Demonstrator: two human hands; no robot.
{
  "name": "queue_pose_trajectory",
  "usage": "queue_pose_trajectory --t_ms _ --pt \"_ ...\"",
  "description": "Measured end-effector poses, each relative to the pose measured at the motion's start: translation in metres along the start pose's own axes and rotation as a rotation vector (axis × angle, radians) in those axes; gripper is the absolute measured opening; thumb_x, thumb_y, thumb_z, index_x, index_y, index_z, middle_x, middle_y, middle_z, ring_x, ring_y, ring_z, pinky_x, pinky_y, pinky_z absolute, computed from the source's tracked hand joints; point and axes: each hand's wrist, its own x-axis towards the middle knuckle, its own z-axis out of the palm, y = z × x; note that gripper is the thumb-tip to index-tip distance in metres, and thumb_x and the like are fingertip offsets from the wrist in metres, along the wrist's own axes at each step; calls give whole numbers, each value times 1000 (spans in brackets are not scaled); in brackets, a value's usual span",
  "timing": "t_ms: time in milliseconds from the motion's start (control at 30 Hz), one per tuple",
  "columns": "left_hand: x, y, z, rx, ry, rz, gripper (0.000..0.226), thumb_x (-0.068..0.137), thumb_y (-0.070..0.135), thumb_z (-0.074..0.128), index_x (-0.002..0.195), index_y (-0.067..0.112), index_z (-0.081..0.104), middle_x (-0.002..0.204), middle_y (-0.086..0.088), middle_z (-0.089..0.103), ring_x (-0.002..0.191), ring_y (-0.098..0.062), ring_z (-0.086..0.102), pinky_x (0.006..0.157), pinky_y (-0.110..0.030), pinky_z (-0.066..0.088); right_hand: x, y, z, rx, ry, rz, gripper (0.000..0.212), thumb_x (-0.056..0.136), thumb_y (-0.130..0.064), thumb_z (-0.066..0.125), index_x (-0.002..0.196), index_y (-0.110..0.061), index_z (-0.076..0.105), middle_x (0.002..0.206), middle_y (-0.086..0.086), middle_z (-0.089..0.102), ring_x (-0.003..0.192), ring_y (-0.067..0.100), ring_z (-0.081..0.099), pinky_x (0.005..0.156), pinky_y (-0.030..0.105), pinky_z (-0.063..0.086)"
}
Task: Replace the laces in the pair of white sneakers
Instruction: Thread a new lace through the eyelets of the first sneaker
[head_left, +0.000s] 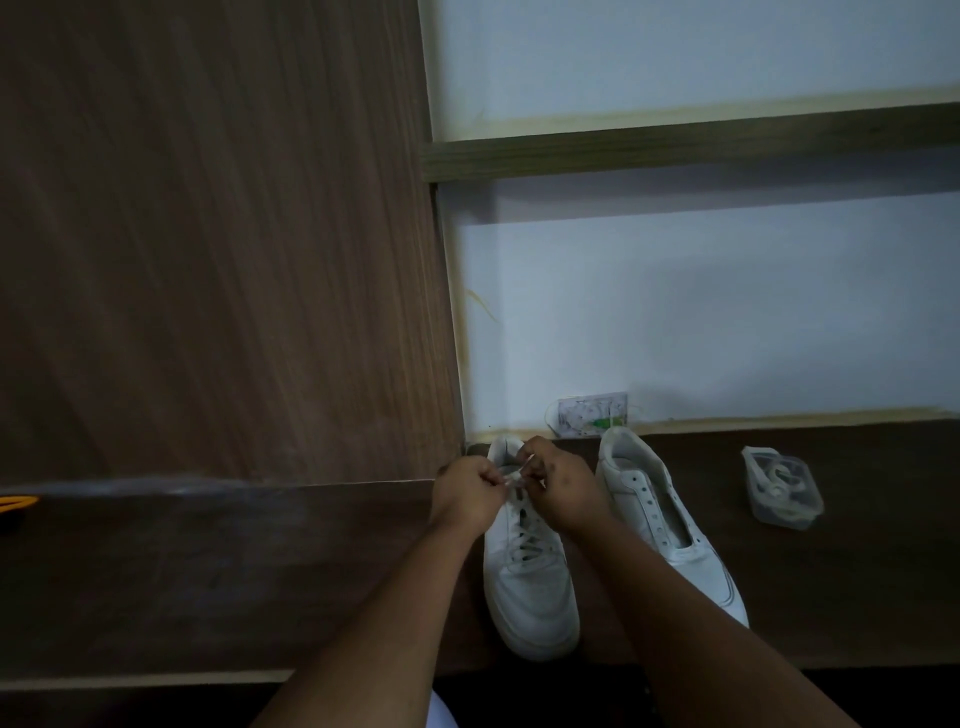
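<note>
While my left hand (470, 486) and right hand (558, 486) pinch the lace (514, 479) over the laced sneaker (530, 577) at the bench's (260, 571) back edge — soft, limp cord, probably best gripped near its stiff tips — the unlaced sneaker (670, 525) waits just beside.

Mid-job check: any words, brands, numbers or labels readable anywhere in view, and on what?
None can be read.
White laced sneaker: no visible brand.
White unlaced sneaker: no visible brand.
Clear plastic container: no label visible.
Small wall plate: markings too blurred to read.
</note>
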Motion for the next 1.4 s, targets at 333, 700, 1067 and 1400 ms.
queue_pose_trajectory --t_ms 333,700,1067,1400 --pt "5 -3 8 -18 24 19 10 84 18 72 79 25 68 74 10 63 77 -8 61 61 -19 42 1 6 -1 69 0 9 20 84 -3 54 98 -17 56 80 -8 61 72 10 59 61 16 41" --pt "7 -5 15 22 46 139 14 86 24 70 78 34 65 86 11 69 78 -4 62 61 -20 46 5 6 0 135 11 49 24 83 1 52 102 -13 57 82 -8 61 69 2 54 60 3 36" --pt "10 -5 13 44 19 30 2 83 25 68 84 27 69 80 8 69 79 -11 65 63 -21 45 5 5 4 173 36 95 30 82 0 63 108 -12 52 87 1 70 77 7 61 61 0 38" --pt "12 -12 19 98 40 53 8 88 29 61 85 23 65 86 1 68 82 -19 64 69 -30 53 4 -2 3 122 99 68 28 81 -6 62 107 -10 56 76 1 70 64 7 58 58 2 37"
